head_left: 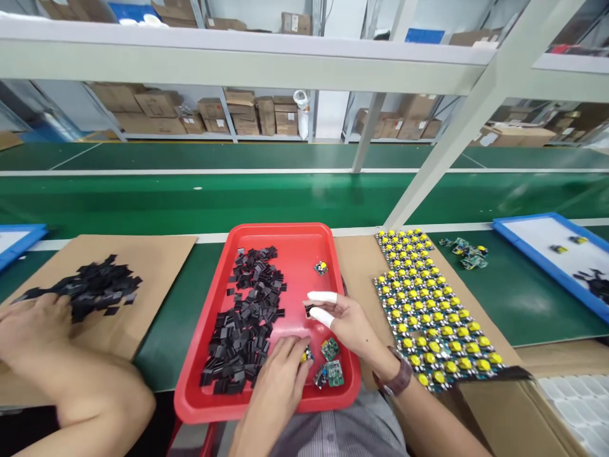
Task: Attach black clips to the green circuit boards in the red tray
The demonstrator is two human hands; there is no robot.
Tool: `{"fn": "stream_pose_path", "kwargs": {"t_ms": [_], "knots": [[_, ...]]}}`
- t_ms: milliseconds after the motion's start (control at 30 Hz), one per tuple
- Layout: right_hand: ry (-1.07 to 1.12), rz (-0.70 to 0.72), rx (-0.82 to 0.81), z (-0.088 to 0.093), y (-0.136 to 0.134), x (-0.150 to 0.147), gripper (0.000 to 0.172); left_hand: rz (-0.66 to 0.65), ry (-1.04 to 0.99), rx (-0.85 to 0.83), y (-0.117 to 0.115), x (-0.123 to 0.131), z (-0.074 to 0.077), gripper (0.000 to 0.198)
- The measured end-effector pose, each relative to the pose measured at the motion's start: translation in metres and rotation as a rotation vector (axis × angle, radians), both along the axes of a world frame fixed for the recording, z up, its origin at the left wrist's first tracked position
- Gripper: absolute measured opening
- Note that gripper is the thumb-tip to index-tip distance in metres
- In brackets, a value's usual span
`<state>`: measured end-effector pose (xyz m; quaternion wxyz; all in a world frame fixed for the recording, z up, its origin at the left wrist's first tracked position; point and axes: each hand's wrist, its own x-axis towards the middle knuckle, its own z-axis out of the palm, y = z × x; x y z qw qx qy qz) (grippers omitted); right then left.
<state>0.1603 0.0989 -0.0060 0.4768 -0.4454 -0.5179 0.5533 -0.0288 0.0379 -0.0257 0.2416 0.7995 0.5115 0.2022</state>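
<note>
Over the lower middle of a red tray [290, 230], my left hand [281, 374] has its fingers closed on a small circuit board [307, 354] with a yellow part. My right hand [349, 320], two fingertips covered in white, pinches a small black piece [309, 310] above the tray's right half. A heap of black pieces [247, 317] fills the tray's left side. Green circuit boards [334, 373] lie in the lower right corner, and one board with a yellow part [321, 268] lies at the upper right.
Right of the tray, rows of boards with yellow parts [428, 304] cover cardboard, with loose boards [469, 252] and a blue-rimmed tray [547, 273] beyond. At the left, another person's hand [35, 320] touches black pieces [102, 282] on cardboard. A white slanted post [442, 152] stands behind.
</note>
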Motion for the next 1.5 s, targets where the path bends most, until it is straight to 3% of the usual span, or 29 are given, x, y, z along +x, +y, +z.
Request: {"fn": "stream_pose_path", "kwargs": {"t_ms": [100,200,300,400,500,600,767,933,1000,1067,1200,1300,1400,1500], "knots": [[0.061,-0.096,-0.085,0.009,-0.014,0.007,0.032,0.005,-0.007,-0.032,0.003,-0.001,0.009,0.032],[-0.069,-0.154,-0.048,0.012,-0.027,0.011,0.025,0.063,-0.092,-0.026,0.003,0.001,0.019,0.035],[-0.253,-0.203,0.193,0.010,-0.042,0.010,0.022,0.156,-0.277,-0.038,-0.001,0.010,0.026,0.037],[-0.327,-0.185,0.496,0.007,-0.054,0.005,0.040,0.226,-0.402,-0.054,-0.004,0.022,0.030,0.038],[-0.345,-0.099,0.600,0.010,-0.058,0.002,0.055,0.351,-0.484,-0.021,-0.002,0.029,0.035,0.031],[-0.288,-0.102,0.529,0.017,-0.056,0.004,0.049,0.382,-0.569,-0.109,0.000,0.030,0.044,0.025],[-0.165,-0.069,0.324,0.018,-0.055,0.016,0.021,0.362,-0.540,-0.235,-0.002,0.019,0.054,0.044],[-0.014,-0.246,0.106,0.003,-0.062,0.030,0.014,0.180,-0.205,-0.158,0.004,0.001,0.040,0.043],[0.023,-0.266,0.088,0.001,-0.062,0.034,0.017,0.071,-0.051,-0.166,0.007,0.001,0.031,0.039],[0.040,-0.240,0.116,0.003,-0.062,0.035,0.017,0.032,-0.024,-0.171,0.010,0.004,0.024,0.036],[0.071,-0.197,0.144,0.011,-0.065,0.032,0.015,0.202,-0.364,-0.241,0.013,0.008,0.022,0.032],[0.027,-0.232,0.130,0.011,-0.070,0.023,0.014,0.343,-0.789,-0.523,0.008,0.010,0.025,0.032],[-0.068,-0.206,0.171,0.009,-0.074,0.013,0.017,0.343,-1.105,-0.716,-0.001,0.015,0.024,0.038],[-0.165,-0.201,0.249,0.010,-0.076,0.008,0.022,0.264,-1.217,-0.737,-0.009,0.019,0.021,0.041]]}}
